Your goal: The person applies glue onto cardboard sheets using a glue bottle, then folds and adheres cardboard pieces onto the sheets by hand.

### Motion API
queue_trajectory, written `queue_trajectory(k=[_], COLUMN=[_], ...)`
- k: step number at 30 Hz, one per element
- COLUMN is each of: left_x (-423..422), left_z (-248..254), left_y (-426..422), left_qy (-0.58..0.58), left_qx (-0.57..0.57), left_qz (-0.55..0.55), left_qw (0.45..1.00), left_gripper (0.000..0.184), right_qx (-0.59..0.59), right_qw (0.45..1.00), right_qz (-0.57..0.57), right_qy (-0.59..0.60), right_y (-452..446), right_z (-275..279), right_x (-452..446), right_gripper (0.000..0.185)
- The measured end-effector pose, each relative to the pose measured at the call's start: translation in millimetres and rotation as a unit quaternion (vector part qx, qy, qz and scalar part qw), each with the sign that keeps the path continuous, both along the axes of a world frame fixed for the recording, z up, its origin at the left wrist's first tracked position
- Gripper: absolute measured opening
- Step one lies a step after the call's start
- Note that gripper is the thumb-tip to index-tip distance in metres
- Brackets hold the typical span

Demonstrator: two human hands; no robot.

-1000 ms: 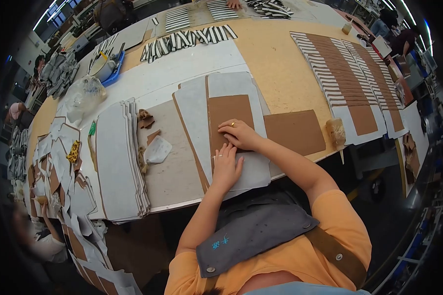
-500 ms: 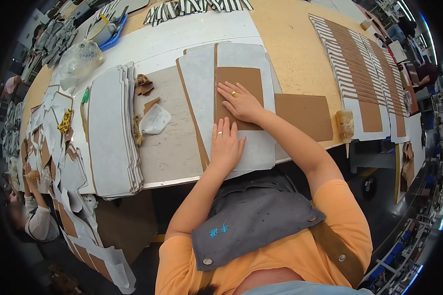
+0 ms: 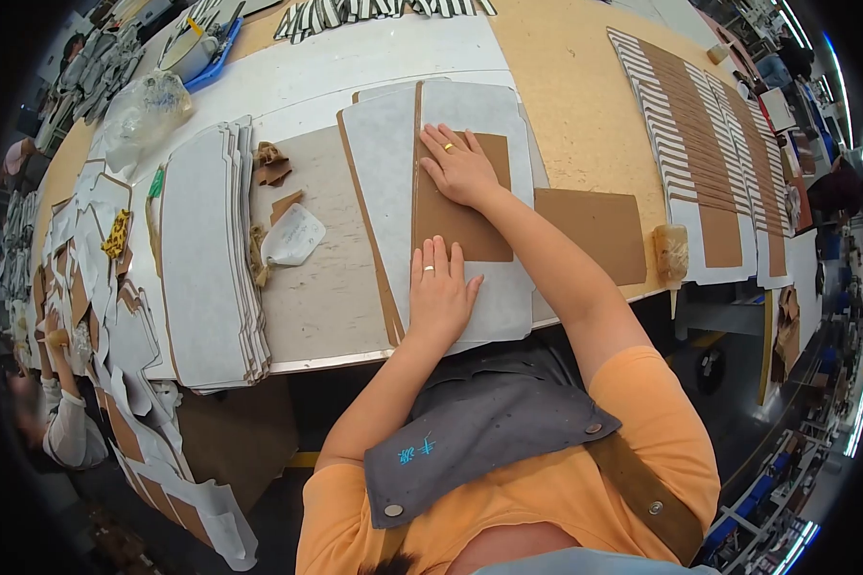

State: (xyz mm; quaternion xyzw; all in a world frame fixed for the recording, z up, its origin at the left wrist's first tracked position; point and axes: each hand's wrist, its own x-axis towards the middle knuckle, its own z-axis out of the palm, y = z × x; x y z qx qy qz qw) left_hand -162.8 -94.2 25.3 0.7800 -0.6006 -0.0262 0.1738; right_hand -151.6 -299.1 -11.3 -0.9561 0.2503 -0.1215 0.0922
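Note:
My right hand (image 3: 457, 163) lies flat with fingers spread on the upper part of a brown rectangular panel (image 3: 470, 225). That panel rests on a pale grey-white sheet (image 3: 499, 297) with a brown edge. My left hand (image 3: 442, 292) presses flat on the sheet's lower part, its fingertips near the panel's lower left corner. Under the sheet, a fanned-out pale piece (image 3: 379, 172) shows to the left. A second brown panel (image 3: 593, 235) lies to the right, partly behind my right forearm. Neither hand grips anything.
A tall stack of pale sheets (image 3: 206, 278) stands left, beside brown scraps (image 3: 271, 165) and a translucent white piece (image 3: 293, 235). A glue bottle (image 3: 671, 254) is at the right edge. Striped panels (image 3: 695, 163) lie far right. Another person's sleeve (image 3: 72, 431) shows at lower left.
My right hand has slid upward along the brown panel, toward its top edge. My left hand stays at nearly the same place. The view has shifted slightly.

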Motion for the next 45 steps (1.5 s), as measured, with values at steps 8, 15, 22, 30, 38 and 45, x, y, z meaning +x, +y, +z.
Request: queue_trajectory(k=[8, 15, 22, 30, 38, 45], left_x=[5, 32, 218, 204, 104, 82], left_z=[13, 36, 30, 0, -20, -14], left_y=[7, 52, 136, 145, 149, 144], left_qy=[0.041, 0.165, -0.119, -0.106, 0.217, 0.004], left_qx=[-0.042, -0.090, -0.018, 0.086, -0.289, -0.148], left_qz=[-0.014, -0.004, 0.359, 0.399, 0.278, 0.229], left_qw=[0.998, 0.982, 0.926, 0.907, 0.890, 0.962], left_gripper=[0.045, 0.033, 0.051, 0.063, 0.029, 0.027], right_qx=[0.374, 0.353, 0.388, 0.293, -0.161, -0.060], right_qw=[0.878, 0.884, 0.865, 0.864, 0.920, 0.912], right_qz=[-0.079, -0.081, -0.104, -0.230, -0.357, -0.405], right_qy=[-0.289, -0.295, -0.299, -0.339, -0.024, 0.006], right_y=[-29, -25, -5, -9, -62, -49], right_z=[21, 36, 60, 82, 29, 25], right_x=[-3, -84, -153, -224, -384, -390], right_gripper=[0.047, 0.038, 0.025, 0.029, 0.053, 0.064])
